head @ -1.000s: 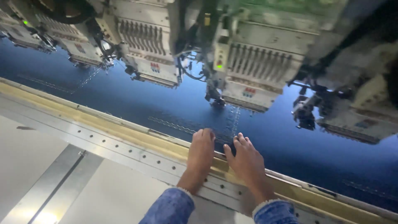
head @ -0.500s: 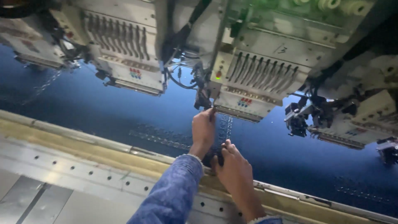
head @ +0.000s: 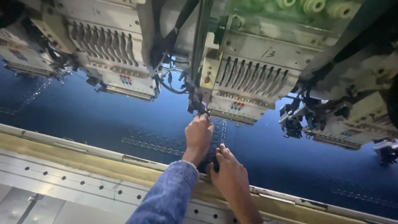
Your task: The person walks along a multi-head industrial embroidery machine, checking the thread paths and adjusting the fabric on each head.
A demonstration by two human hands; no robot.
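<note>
A multi-head embroidery machine hangs over stretched dark blue fabric (head: 103, 120). My left hand (head: 199, 135), in a blue denim sleeve, reaches up to the middle head (head: 248, 79). Its fingertips are drawn together and pinch at the black needle part (head: 195, 105) under that head; anything as fine as a thread is too small to see. My right hand (head: 230, 174) lies lower on the fabric, fingers spread over a stitched vertical strip (head: 219, 128). That strip runs down from the needle between both hands.
Another embroidery head (head: 112, 58) hangs to the left and one more (head: 352, 120) to the right. A stitched row (head: 153, 146) crosses the fabric left of my hands. A tan frame rail (head: 83, 155) and a grey perforated metal table edge (head: 62, 182) run along the near side.
My left hand has climbed from the frame rail up to the needle part. My right hand followed onto the fabric. The view has moved closer to the heads.
</note>
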